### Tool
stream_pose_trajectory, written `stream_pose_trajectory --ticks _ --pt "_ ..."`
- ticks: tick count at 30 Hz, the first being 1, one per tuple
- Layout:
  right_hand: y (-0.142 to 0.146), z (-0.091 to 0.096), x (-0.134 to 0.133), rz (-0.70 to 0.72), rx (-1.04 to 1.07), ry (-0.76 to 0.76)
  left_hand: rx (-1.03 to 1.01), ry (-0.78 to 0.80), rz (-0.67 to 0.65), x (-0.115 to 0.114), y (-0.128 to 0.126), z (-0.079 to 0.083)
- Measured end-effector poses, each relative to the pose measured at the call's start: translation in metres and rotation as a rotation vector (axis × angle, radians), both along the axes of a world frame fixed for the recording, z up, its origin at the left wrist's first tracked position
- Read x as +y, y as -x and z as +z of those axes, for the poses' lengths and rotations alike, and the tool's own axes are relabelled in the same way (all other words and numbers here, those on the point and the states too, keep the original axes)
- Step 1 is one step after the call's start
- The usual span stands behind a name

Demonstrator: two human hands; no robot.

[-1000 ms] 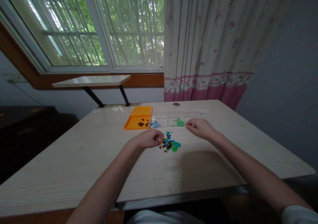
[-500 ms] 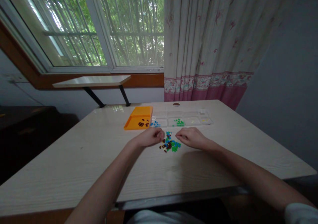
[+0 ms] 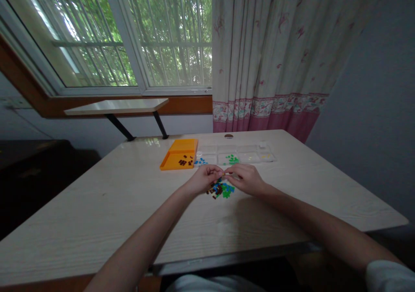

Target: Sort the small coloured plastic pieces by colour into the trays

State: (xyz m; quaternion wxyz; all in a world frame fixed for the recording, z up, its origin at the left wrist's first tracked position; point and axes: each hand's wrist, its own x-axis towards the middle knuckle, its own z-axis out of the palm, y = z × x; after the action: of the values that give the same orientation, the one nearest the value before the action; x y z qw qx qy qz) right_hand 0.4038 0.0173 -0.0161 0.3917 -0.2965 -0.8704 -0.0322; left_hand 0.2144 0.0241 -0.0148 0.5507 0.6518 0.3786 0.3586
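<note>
My left hand (image 3: 206,178) and my right hand (image 3: 245,179) meet fingertip to fingertip over a pile of small building bricks (image 3: 221,190). Both are closed in a pinch at the same spot; whatever is between the fingertips is too small to make out. Brown, blue, green and pale yellow bricks make up the pile, and my left fingers hide its far part. Just beyond the hands stands a clear compartment tray (image 3: 218,157), holding blue bricks (image 3: 201,161), green bricks (image 3: 232,159) and a few yellow bricks (image 3: 266,156) in separate sections.
An open orange case (image 3: 177,166) with brown bricks (image 3: 185,160) lies left of the clear tray on the pale wooden table (image 3: 129,214). A small raised shelf (image 3: 118,106) stands at the back left. Behind the table are a window and a curtain (image 3: 259,67).
Both hands have come together over the pile, from apart on either side of it to touching at the fingertips. The far part of the pile is now covered.
</note>
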Motion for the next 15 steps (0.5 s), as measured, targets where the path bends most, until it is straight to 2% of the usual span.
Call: stream_pose_trajectory --ticks 6,15 --pt "0.0007 -0.0032 0.0027 0.012 0.031 -0.051 0.032 -0.008 0.011 -0.0010 -0.0006 -0.0013" --pt "0.0011 -0.0022 0.0021 0.002 0.028 -0.039 -0.010 0.021 0.020 -0.0012 -0.0020 -0.0041"
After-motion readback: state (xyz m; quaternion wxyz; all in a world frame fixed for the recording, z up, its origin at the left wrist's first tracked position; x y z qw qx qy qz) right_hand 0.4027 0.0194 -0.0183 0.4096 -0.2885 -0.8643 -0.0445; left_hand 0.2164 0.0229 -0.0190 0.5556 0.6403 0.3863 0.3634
